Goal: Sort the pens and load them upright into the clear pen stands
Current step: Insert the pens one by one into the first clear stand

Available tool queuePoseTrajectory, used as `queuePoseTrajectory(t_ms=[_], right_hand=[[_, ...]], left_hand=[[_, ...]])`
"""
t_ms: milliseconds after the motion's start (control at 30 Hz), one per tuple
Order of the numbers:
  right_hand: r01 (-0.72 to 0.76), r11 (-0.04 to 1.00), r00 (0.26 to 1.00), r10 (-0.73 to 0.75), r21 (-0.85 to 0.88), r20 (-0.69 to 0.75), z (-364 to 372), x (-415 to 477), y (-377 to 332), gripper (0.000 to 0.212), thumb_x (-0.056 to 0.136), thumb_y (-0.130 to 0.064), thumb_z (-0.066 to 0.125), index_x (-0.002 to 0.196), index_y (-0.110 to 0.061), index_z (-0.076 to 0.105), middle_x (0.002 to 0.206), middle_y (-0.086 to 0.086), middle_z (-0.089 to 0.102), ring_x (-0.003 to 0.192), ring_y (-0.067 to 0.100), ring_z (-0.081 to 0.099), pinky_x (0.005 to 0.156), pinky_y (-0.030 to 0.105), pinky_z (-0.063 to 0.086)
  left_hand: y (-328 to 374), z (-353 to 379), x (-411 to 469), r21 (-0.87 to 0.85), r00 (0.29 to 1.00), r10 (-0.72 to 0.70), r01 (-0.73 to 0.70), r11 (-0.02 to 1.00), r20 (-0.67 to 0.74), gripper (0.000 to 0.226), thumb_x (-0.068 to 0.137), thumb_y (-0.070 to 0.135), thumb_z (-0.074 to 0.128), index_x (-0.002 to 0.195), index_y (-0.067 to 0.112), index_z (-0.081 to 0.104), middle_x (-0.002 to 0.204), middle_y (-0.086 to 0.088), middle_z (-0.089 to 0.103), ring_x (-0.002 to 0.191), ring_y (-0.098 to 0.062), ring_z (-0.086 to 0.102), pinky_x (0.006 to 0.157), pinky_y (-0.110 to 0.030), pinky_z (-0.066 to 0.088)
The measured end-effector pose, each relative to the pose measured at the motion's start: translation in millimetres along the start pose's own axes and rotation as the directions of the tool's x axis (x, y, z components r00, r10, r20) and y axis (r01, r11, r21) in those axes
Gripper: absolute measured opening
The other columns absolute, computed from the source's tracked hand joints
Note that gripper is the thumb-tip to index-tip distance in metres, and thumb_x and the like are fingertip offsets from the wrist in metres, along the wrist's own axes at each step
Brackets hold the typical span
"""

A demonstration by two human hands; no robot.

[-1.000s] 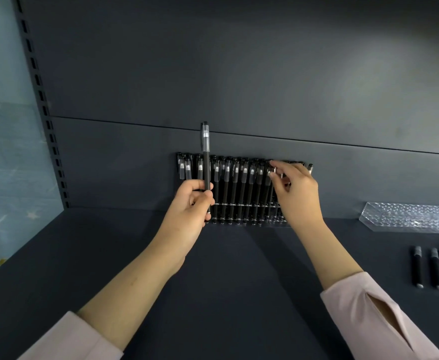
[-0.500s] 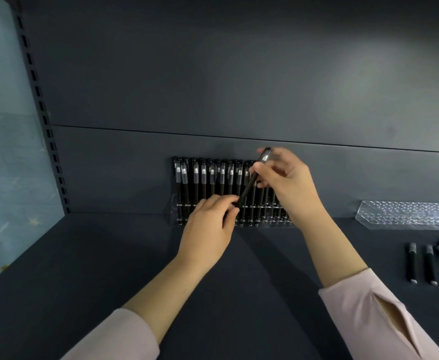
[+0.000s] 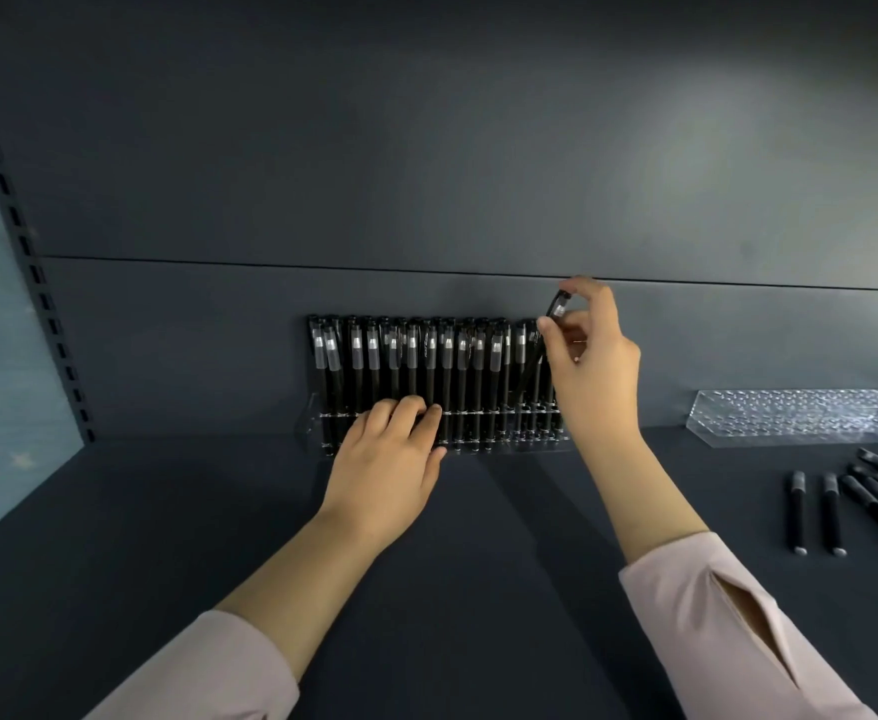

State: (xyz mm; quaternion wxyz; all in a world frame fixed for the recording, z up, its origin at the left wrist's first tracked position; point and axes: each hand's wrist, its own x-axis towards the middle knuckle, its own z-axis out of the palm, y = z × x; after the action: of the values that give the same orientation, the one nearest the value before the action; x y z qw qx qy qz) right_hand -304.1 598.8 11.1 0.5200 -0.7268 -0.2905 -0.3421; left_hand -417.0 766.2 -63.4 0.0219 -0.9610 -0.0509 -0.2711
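Right hand [image 3: 595,366] pinches a slim black pen with a clear-windowed cap [image 3: 557,308] near its top, tilted, at the right end of the clear acrylic pen stand [image 3: 308,427]. Left hand [image 3: 384,459] rests on the stand's front, fingers loosely bent, holding nothing. A row of upright black pens [image 3: 429,366] fills the stand. A second clear stand [image 3: 800,415] and loose black pens [image 3: 831,511] lie on the dark shelf [image 3: 192,511] to the right.

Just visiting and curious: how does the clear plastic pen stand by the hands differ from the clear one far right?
The clear plastic stand by the hands holds many upright black pens; the far-right clear stand holds none. The left hand touches the first; nothing touches the second. Both are transparent, on the dark shelf.
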Motion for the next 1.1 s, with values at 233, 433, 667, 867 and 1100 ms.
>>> queuePoseTrajectory(t_ms=[233, 433, 667, 867, 1100], right_hand=[[0.057, 0.992, 0.993, -0.046, -0.111, 0.105, 9, -4, 8, 0.027, 0.093, -0.017, 0.063, 0.119, -0.020, 0.056, 0.084, -0.002, 0.063, 0.072, 0.013, 0.059, 0.069, 0.020, 0.048], [0.165, 0.966, 0.965, -0.116, -0.199, 0.235, 12, -6, 12, 0.029, 0.096, -0.020, 0.057, 0.124, -0.016, 0.064, 0.090, 0.001, 0.065, 0.076, 0.015, 0.056, 0.076, 0.034, 0.053], [0.118, 0.961, 0.946, -0.032, -0.248, 0.324, -3, 2, 1, 0.032, 0.094, -0.024, 0.059, 0.126, -0.020, 0.061, 0.099, -0.004, 0.060, 0.089, 0.014, 0.055, 0.081, 0.035, 0.051], [0.058, 0.951, 0.926, 0.062, -0.304, 0.371, -56, 6, 10, 0.030, 0.089, -0.031, 0.066, 0.117, -0.024, 0.063, 0.099, -0.005, 0.061, 0.092, 0.016, 0.057, 0.078, 0.030, 0.047], [-0.032, 0.862, 0.832, 0.303, -0.506, 0.464, -157, -4, 63, 0.032, 0.084, -0.041, 0.068, 0.111, -0.024, 0.065, 0.105, -0.004, 0.063, 0.099, 0.018, 0.058, 0.082, 0.028, 0.044]], left_hand=[[0, 0, 1, 0.004, 1.000, -0.002, 0.002, 1.000, -0.009, 0.045, 0.100, 0.035, 0.046, 0.141, 0.017, 0.051, 0.134, 0.000, 0.051, 0.121, -0.023, 0.048, 0.103, -0.038, 0.041], [-1, 1, 1, -0.004, 1.000, -0.005, 0.005, 1.000, -0.009, 0.046, 0.100, 0.036, 0.043, 0.143, 0.019, 0.047, 0.136, 0.002, 0.048, 0.122, -0.021, 0.046, 0.105, -0.037, 0.039], [2, -13, 3, -0.075, 1.000, -0.010, 0.009, 0.997, -0.007, 0.041, 0.102, 0.032, 0.042, 0.141, 0.020, 0.049, 0.134, 0.004, 0.051, 0.121, -0.017, 0.049, 0.103, -0.032, 0.040], [35, -38, 14, -0.157, 0.997, -0.061, 0.052, 0.986, -0.052, 0.037, 0.102, 0.030, 0.043, 0.135, 0.020, 0.053, 0.129, 0.006, 0.054, 0.117, -0.015, 0.051, 0.097, -0.033, 0.046], [153, -25, 36, -0.467, 0.992, -0.092, 0.124, 0.875, 0.091, 0.029, 0.100, 0.032, 0.048, 0.125, 0.022, 0.058, 0.124, 0.009, 0.056, 0.110, -0.010, 0.056, 0.091, -0.035, 0.051]])
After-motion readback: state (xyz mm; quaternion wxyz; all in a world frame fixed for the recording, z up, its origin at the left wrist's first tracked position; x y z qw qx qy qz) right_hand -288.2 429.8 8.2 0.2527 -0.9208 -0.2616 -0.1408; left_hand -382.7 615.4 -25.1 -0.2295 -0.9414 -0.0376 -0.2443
